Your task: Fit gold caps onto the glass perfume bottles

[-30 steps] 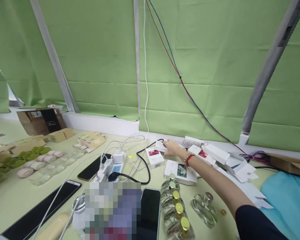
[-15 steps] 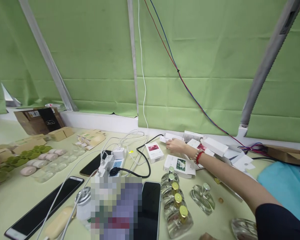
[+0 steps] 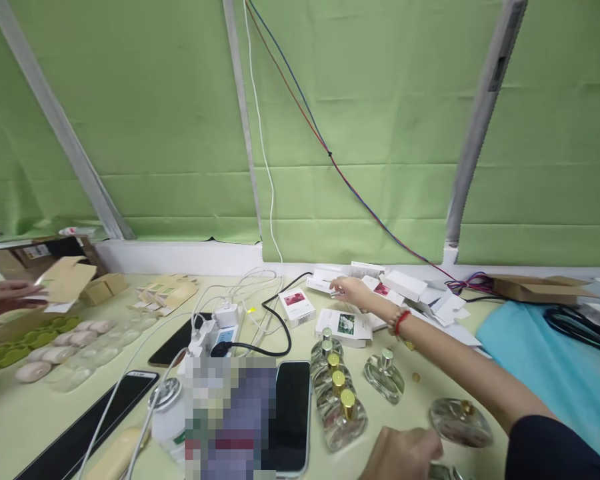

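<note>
My right hand (image 3: 353, 293), with a beaded and red bracelet on the wrist, reaches to the back of the table. Its fingers are closed at the edge of a white carton (image 3: 323, 281) in a heap of cartons. My left hand (image 3: 403, 453) is at the bottom edge, fingers curled round a glass perfume bottle (image 3: 444, 471) that is mostly cut off. Several perfume bottles with gold and silver caps (image 3: 338, 383) stand in a row left of it. One silver-capped bottle (image 3: 385, 377) stands apart, and another glass bottle (image 3: 463, 421) lies near my right forearm.
White cartons with flower pictures (image 3: 297, 307) lie mid-table. A power strip (image 3: 226, 333) with cables, phones (image 3: 293, 420) and a white jar (image 3: 169, 423) stand left. At far left another person's hand (image 3: 5, 299) holds a tan box (image 3: 67, 283). Blue cloth (image 3: 530, 353) lies right.
The view has shifted right. My left hand has come further into view with a perfume bottle. The other person's hand has appeared with a tan box. My right hand stays at the cartons.
</note>
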A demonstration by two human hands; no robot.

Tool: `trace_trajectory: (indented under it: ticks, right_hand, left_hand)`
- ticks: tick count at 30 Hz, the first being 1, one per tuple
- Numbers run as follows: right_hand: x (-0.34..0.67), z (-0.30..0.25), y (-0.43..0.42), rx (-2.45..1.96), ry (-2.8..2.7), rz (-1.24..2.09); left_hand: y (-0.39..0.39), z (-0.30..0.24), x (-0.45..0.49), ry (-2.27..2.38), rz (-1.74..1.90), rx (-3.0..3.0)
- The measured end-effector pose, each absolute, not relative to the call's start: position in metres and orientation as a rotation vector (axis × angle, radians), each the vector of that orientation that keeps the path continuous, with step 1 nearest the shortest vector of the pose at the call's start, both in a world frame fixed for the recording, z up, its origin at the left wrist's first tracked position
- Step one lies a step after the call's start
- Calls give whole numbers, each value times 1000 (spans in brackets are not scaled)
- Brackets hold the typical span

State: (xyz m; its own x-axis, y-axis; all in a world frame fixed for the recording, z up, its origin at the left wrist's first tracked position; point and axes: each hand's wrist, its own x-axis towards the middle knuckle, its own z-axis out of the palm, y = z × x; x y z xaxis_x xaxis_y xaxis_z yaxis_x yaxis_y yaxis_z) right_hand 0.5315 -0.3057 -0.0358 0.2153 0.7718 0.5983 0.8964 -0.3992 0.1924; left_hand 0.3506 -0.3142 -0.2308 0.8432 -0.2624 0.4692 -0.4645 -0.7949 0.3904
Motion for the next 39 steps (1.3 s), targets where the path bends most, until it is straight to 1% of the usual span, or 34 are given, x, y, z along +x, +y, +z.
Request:
trace_trajectory:
  ticks: [2,3,5,6,8,12,16,20,24,28,33,36,39]
  right_hand:
    - [515,-34,-336,-2152,-1506,-835]
    - [504,-36,-354,-1932,-1405,-631]
    - [480,-47,-396,-1576,-1275,-363]
    - [468,-56,-417,-1477,-1206,-299]
    - [444,-78,-455,-1461,-1105,-240]
    - [412,-124,-494,-1482,-1117,-277]
    - [401,-148,-493,-1572,-1192,-411]
    - [395,-152,-485,-1682,-1284,-522]
    - [385,-158,-486,-1867,-1192,-628]
    - [377,-163,-489,-1943,-1122,-646]
    - [374,-151,-494,-2022,-1189,-605]
    - [380,-145,-510,-2004,-1209,-561]
    - [392,-154,-529,-2019,-1183,-577]
  left_hand:
    - [-316,-222,345,-489,595,2516]
    - [-317,-216,342,-462,619,2500]
    - [-319,-204,337,-375,657,2432]
    - [-320,-200,336,-325,657,2387]
    - [-321,-193,337,-252,632,2288]
    - [-321,-190,342,-250,610,2194]
    - [-324,-188,342,-300,647,2213]
    - [-328,-184,338,-402,700,2169]
    - [-329,-184,335,-410,685,2163]
    - [-329,-187,335,-460,709,2250]
    - [-328,-190,332,-500,913,2349]
    - [-327,-197,325,-487,954,2330]
    - [-325,-208,317,-441,981,2411]
